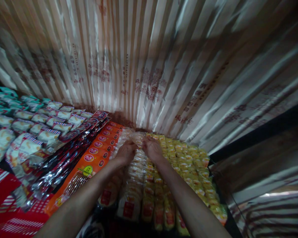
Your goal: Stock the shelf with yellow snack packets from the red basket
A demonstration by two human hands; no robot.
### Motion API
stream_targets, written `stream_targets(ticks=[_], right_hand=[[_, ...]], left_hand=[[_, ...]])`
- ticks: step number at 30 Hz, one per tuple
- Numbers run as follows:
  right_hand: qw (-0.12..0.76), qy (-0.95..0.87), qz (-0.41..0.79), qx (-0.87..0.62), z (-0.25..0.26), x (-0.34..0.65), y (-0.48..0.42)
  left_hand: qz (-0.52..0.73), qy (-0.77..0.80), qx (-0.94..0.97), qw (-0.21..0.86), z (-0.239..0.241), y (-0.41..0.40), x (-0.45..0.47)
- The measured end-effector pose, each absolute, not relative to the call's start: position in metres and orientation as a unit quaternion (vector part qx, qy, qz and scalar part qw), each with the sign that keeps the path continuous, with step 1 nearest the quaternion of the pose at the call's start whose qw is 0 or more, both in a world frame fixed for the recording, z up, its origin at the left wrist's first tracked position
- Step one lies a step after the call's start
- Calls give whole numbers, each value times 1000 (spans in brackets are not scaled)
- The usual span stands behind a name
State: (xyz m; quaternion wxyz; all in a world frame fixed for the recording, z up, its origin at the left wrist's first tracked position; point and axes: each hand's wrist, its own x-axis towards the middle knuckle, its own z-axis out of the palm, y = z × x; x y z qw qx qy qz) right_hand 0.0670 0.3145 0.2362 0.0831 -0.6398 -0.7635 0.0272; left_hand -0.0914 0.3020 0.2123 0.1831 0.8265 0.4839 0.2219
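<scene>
Both my arms reach forward over rows of packaged snacks. My left hand (125, 152) and my right hand (152, 148) sit side by side, fingers curled down onto the far end of a row of clear packs with pale round biscuits (135, 172). Each hand grips a pack there, knuckles up, fingertips hidden. Yellow snack packs (188, 162) lie in rows to the right of my right hand. Orange packs (99, 148) lie in an overlapping row left of my left hand.
Dark red glossy packs (72, 145) and white packs with striped tops (29, 132) fill the left side, teal packs (5, 96) beyond them. A striped, shiny printed sheet (149, 59) hangs as a wall behind the goods. A dark edge (238, 145) borders the right.
</scene>
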Motion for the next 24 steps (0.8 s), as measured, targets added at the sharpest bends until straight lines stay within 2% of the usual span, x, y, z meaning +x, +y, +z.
stream_targets(ticks=[7, 24], right_hand=[[110, -776, 54, -619, 235, 77, 315], [67, -744, 28, -664, 236, 67, 332]], left_hand=[[214, 475, 840, 150, 219, 306, -90], [212, 450, 856, 139, 212, 319, -87]])
